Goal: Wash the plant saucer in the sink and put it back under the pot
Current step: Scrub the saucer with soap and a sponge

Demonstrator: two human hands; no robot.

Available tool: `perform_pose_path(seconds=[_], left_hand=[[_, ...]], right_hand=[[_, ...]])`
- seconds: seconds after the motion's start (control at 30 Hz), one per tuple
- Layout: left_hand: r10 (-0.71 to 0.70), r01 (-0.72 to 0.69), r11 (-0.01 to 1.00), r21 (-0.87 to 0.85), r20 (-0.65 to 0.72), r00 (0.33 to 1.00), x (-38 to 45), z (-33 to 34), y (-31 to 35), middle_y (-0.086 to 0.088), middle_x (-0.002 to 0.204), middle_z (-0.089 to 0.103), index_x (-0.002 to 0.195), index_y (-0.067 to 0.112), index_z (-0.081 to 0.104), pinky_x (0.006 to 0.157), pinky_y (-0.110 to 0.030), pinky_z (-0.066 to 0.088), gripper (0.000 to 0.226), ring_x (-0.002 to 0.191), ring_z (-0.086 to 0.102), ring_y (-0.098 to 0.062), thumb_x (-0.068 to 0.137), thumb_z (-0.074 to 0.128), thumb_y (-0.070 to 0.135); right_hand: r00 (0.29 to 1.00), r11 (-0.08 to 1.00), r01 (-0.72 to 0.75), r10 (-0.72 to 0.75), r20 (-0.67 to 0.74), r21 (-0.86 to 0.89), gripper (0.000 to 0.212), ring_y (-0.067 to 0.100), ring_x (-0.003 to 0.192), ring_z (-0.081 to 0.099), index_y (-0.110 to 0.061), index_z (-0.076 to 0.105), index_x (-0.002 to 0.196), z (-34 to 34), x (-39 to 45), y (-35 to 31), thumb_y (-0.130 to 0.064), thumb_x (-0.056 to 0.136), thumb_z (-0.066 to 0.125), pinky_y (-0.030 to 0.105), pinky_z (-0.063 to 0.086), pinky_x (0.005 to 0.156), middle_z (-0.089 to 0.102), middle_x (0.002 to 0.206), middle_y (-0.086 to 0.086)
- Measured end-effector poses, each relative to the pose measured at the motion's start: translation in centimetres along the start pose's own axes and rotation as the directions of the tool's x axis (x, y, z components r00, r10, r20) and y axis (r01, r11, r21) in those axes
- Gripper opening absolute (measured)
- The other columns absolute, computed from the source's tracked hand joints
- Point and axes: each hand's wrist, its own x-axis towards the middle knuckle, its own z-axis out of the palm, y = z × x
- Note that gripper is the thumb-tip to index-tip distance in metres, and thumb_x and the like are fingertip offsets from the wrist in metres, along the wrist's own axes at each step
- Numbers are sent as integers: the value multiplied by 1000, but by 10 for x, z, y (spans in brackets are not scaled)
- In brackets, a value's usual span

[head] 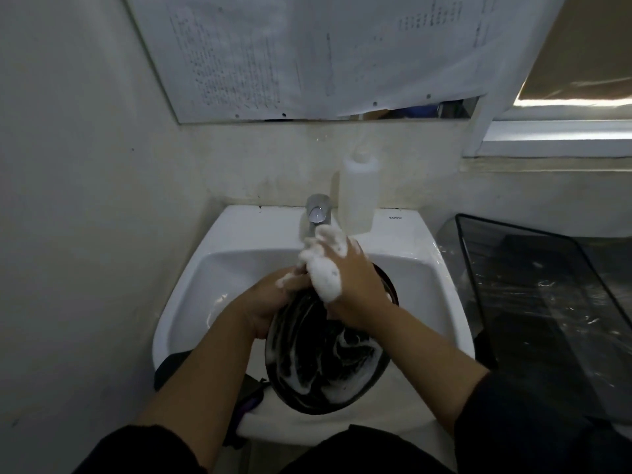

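While left hand [270, 302] grips saucer [325, 357], right hand [345, 285] seemingly scrubs.

The saucer's [325, 354] far rim is being hidden by the foam-covered right hand [345, 282].

Head-worn view, looking steeply down.
The single wide-angle camera faces forward and down, close above the white sink [424, 268] at frame centre, with the wall mirror [307, 63] across the top.
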Motion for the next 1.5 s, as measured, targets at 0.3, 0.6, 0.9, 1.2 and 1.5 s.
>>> perform_pose_path(seconds=[0.3, 0.6, 0.9, 1.2, 1.5], left_hand=[[192, -196, 969, -152, -44, 980, -4, -12, -16, -12, 107, 67, 115, 15, 66, 79, -32, 55, 30, 96, 66, -25, 88, 55, 23], [168, -160, 936, -315, 0, 986, -7, -26, -31, -13, 106, 69, 110, 11, 68, 79, -36, 56, 53, 95, 67, -27, 63, 85, 30], [55, -67, 937, -343, -43, 998, -2, -22, -27, -18, 104, 67, 123, 3, 54, 74, -37, 57, 87, 91, 67, -29, 50, 91, 33], [150, -152, 951, -268, -29, 988, -2, -17, -25, -15, 96, 71, 99, 10, 71, 73, -34, 57, 54, 84, 69, -26, 54, 89, 33], [190, -178, 905, -386, -8, 982, -18, -37, -30, -17, 115, 66, 116, 5, 66, 83, -41, 55, 65, 105, 64, -31, 59, 87, 31]], right_hand=[[773, 809, -272, 506, -382, 521, 32, 17, 92, 59, -14, 59, 114, 4, -6, 21, -24, 89, 42, 4, 35, 71, 63, 110, 3], [869, 970, -170, 230, -439, 173, 50, 33, 100, 59, -13, 53, 117, 20, -13, 28, -18, 71, 34, 49, 53, 82, 66, 106, 16], [873, 957, 247, -288, -394, -152, 38, 33, 110, 47, -14, 47, 120, 47, -14, -3, -23, 84, 37, 47, 30, 107, 68, 106, 17], [907, 993, -14, 62, -416, 117, 47, 37, 108, 49, -8, 58, 117, 24, 4, -4, -18, 79, 32, 43, 45, 89, 63, 109, 22], [840, 767, -176, 444, -313, 617, 32, 8, 107, 54, -19, 60, 109, 11, 0, 60, -28, 96, 32, 27, 41, 96, 59, 109, -5]])
